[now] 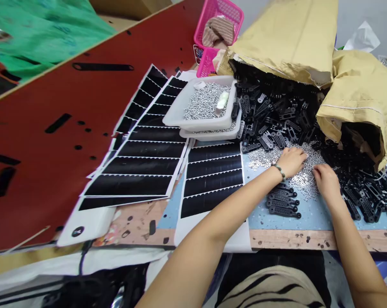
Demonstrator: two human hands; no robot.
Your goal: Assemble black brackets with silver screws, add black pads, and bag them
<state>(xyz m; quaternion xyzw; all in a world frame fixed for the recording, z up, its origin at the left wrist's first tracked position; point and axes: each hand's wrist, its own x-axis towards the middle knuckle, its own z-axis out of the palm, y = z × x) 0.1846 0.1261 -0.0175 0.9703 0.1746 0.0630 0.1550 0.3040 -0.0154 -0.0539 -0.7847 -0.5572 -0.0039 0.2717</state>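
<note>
"Two bare hands work over one heap of small metal pieces (302, 179); the pieces lie loose on a blue mat (260, 220), near the table's front edge (292, 239)."

"What does each hand hold?"

"The left hand (291, 161), with a beaded bracelet (279, 172) at its wrist, reaches onto the far side of the heap; its fingers curl down and hide their tips, so I cannot tell whether it grasps anything. The right hand (327, 182) is at the heap's right side, thumb and forefinger drawn near each other; whether a piece sits between them, I cannot tell."

"And around them?"

"Several black bars (281, 204) lie in a row just below the left wrist; more black parts (276, 107) spread beyond the heap, before a large paper sack (286, 38); a second sack (360, 98) lies to the right; to the left, a white tub (196, 125) of screws stands on another, near sheets (212, 184) of black strips."
</note>
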